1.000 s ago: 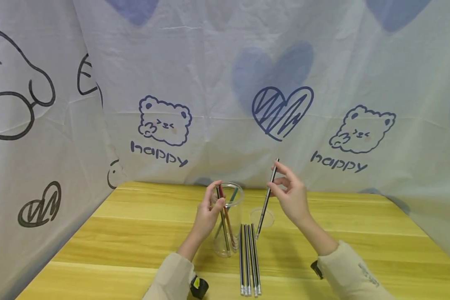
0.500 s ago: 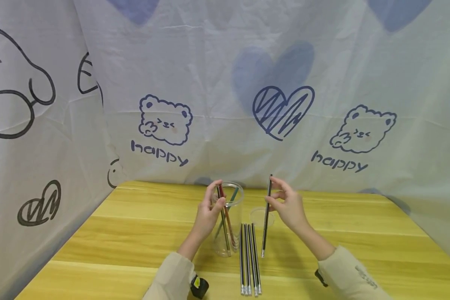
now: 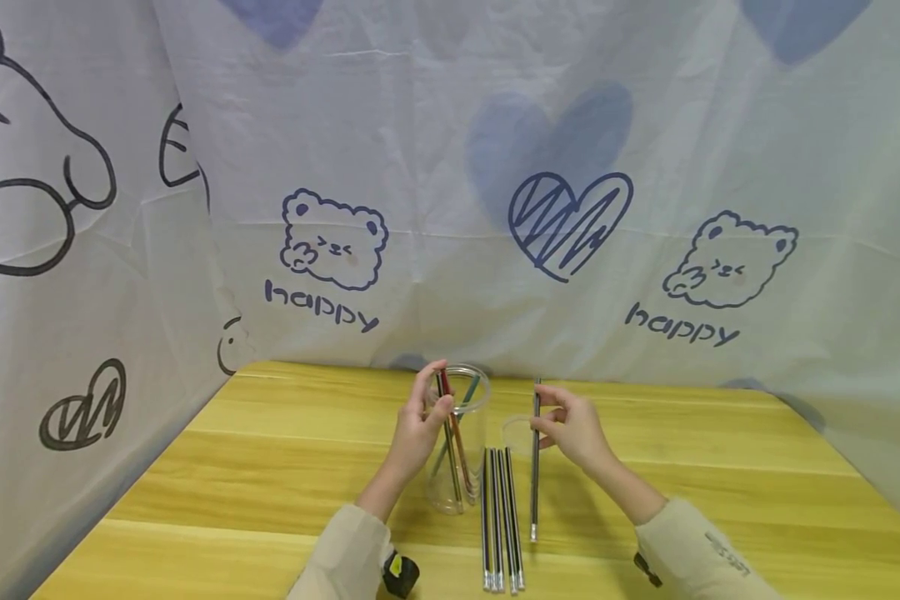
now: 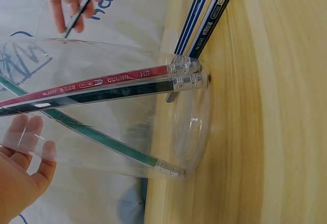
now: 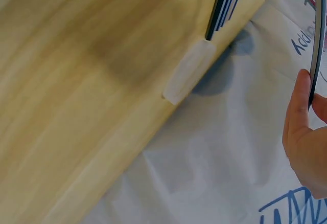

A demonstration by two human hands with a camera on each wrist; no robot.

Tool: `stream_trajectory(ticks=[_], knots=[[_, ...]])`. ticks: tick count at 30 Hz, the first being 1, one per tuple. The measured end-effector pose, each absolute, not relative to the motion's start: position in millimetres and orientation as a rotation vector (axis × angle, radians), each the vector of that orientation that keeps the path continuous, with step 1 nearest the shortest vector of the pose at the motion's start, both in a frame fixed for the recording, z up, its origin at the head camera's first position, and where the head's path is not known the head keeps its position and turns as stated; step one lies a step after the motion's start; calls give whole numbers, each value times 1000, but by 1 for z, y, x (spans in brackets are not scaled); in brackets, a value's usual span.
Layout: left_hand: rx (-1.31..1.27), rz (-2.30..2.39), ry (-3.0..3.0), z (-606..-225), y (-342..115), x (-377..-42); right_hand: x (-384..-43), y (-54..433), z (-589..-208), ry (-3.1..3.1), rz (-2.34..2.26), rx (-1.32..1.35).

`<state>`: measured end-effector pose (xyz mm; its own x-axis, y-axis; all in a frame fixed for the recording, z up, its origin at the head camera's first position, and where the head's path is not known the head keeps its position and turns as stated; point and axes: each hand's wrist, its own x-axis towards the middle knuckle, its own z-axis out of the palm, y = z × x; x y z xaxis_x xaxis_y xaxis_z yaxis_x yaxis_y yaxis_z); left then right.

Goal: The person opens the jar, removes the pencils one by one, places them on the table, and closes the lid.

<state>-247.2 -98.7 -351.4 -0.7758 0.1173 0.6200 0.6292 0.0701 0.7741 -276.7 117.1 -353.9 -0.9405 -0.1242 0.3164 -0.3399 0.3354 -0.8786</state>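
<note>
In the head view my left hand (image 3: pixel 412 433) grips the upper part of a clear plastic jar (image 3: pixel 478 442) that stands upright on the table. A red pencil (image 4: pixel 117 81), a dark pencil (image 4: pixel 112 94) and a green pencil (image 4: pixel 97 134) lean inside it, metal ends down. My right hand (image 3: pixel 577 429) pinches another dark pencil (image 3: pixel 536 483) near its upper end. That pencil hangs almost vertical, silver end down; whether it touches the table I cannot tell. To its left, several dark striped pencils (image 3: pixel 501 517) lie in a row, silver ends towards me.
Behind the row lies a clear round lid (image 3: pixel 515 435), partly hidden by the right hand and its pencil. The wood-grain table (image 3: pixel 270 483) ends at a printed cloth (image 3: pixel 435 250) that hangs behind it, and more cloth hangs on the left.
My right hand has come down, bringing its pencil from tilted to nearly vertical and lower, just right of the row. The left hand and the jar stay where they were.
</note>
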Motion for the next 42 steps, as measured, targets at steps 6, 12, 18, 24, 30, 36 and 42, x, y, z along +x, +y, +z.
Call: stream_trajectory(ticks=[6, 12, 18, 24, 30, 36, 42], knots=[[-743, -1739, -1960, -351, -99, -247, -278, 118, -362, -2448, 1729, 397], [-734, -1741, -1966, -351, -99, -246, -277, 117, -370, -2517, 1748, 367], [-737, -1744, -1959, -359, -100, -254, -280, 116, -379, -2545, 1754, 338], [-734, -1745, -1956, -368, -101, -264, -281, 114, -387, -2591, 1764, 272], [-748, -1758, -1942, -355, -99, -249, -282, 114, -392, -2644, 1771, 248], [-756, -1742, -1945, -354, -99, -248, -279, 112, -394, -2737, 1701, 265], [-758, -1738, -1939, -355, -99, -249, -277, 109, -397, -2791, 1679, 267]])
